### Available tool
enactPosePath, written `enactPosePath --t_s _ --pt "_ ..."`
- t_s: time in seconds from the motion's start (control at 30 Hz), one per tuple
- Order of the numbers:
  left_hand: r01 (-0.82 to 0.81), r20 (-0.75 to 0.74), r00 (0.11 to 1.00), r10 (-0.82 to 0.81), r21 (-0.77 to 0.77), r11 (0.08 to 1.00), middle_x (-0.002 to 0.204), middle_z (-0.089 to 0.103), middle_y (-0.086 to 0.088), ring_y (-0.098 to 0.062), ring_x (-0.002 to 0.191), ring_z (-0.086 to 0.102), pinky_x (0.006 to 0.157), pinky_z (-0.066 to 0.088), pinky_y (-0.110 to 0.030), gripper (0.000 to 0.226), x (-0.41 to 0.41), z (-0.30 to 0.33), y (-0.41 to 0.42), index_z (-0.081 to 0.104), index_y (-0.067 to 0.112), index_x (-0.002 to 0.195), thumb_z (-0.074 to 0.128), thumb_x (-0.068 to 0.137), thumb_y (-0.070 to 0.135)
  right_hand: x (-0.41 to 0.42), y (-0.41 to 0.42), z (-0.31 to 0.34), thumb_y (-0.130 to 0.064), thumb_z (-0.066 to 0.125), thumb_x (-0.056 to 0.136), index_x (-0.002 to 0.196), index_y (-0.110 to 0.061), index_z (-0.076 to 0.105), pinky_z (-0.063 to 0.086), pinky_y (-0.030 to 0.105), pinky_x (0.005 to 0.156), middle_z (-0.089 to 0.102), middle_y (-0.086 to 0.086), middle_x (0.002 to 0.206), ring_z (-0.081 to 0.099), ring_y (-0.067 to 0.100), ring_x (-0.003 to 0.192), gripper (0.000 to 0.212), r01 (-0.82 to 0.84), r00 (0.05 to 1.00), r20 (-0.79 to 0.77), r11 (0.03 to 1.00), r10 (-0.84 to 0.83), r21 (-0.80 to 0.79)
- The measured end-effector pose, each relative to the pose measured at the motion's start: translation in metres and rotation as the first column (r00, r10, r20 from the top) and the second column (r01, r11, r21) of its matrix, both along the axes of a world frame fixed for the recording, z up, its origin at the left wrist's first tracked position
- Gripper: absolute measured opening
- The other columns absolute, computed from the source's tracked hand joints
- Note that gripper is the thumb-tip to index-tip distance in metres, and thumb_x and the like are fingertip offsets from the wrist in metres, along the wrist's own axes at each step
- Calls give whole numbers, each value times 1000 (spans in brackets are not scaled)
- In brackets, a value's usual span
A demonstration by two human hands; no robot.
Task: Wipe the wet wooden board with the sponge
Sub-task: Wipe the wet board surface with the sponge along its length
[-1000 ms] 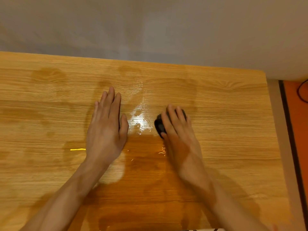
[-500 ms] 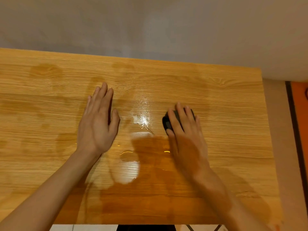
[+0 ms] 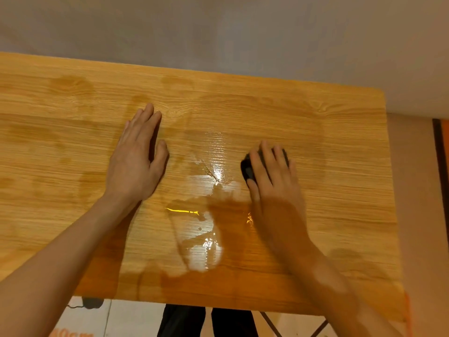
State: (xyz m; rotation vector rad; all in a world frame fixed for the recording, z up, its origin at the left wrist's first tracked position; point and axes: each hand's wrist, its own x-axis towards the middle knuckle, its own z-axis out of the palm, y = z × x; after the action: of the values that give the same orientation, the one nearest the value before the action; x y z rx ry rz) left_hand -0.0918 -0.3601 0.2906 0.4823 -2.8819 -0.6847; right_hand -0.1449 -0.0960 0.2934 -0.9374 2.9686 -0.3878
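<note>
The wooden board [image 3: 340, 152] fills most of the view, with a shiny pool of water [image 3: 201, 242] in its middle and damp patches around it. My right hand [image 3: 274, 181] lies flat over a dark sponge [image 3: 247, 170], fingers straight, pressing it on the board just right of the water. Only the sponge's left part shows past my fingers. My left hand [image 3: 138, 161] rests flat on the board to the left of the wet area, fingers together and straight, holding nothing.
A pale wall [image 3: 218, 32] runs along the board's far edge. The board's right edge gives way to a light floor with a dark strip [image 3: 438, 152]. Below the near edge I see dark trouser legs [image 3: 206, 322] and a metal frame.
My right hand has slid the sponge to the right, away from the pool. The view has tilted down, so the near edge of the board and more water now show.
</note>
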Motion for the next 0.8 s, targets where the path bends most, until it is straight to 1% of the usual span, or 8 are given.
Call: enactPosePath --t_s 0.07,0.2,0.27,0.43,0.53,0.63,0.7,0.8 --pt "5 -2 1000 -5 3 1000 167 25 -4 -18 156 18 128 11 -38 56 -1 0 0 35 11 156 36 104 32 -11 23 4 -27 34 101 149 -11 31 15 47 119 27 11 157 19 29 146 50 -24 1000 -13 999 24 45" --pt "17 -18 1000 -17 -3 1000 166 26 -7 -20 156 18 128 11 -38 56 -1 -1 -1 36 8 155 36 104 31 -37 35 12 -27 31 105 152 -13 25 3 44 121 15 7 161 5 23 149 49 385 921 107 915 -374 -122" --pt "12 -15 1000 -12 1 1000 167 25 -7 -20 156 17 128 10 -38 56 0 -2 -1 35 8 155 36 105 32 -27 3 9 -34 29 104 150 -15 30 6 46 121 18 8 160 9 27 149 50 455 891 88 879 -446 -142" --pt "36 -26 999 -36 -3 999 168 22 -7 -18 156 16 128 9 -36 55 0 -1 -1 33 7 156 41 107 32 10 -102 0 -34 34 101 139 -21 51 11 44 119 38 7 152 26 29 144 44 195 981 56 956 -187 -220" --pt "43 -39 998 -43 9 999 168 21 -7 -18 157 15 128 8 -36 55 2 -1 -2 32 7 157 43 108 30 5 -77 3 -18 50 98 136 -20 54 11 43 119 42 5 150 28 26 144 38 -6 997 71 970 24 -242" --pt "47 -41 998 -46 19 999 168 21 -8 -20 156 16 128 9 -36 57 3 -1 -2 31 6 157 44 107 30 -11 -6 6 -17 44 100 143 -21 43 8 48 120 36 3 153 21 24 146 44 275 958 146 929 -245 -246" --pt "39 -24 999 -38 35 999 168 19 -7 -20 157 14 129 7 -35 59 2 -1 -2 30 7 158 44 107 33 -9 16 11 -19 40 102 145 -22 41 10 50 120 32 2 155 17 25 147 44 527 850 179 807 -496 -265" --pt "33 -11 999 -33 47 998 169 17 -5 -19 157 11 129 5 -33 60 1 1 -3 28 8 159 42 107 35 8 -33 9 -24 44 101 137 -21 54 14 47 119 40 4 151 25 30 145 37 596 802 158 756 -576 -273"
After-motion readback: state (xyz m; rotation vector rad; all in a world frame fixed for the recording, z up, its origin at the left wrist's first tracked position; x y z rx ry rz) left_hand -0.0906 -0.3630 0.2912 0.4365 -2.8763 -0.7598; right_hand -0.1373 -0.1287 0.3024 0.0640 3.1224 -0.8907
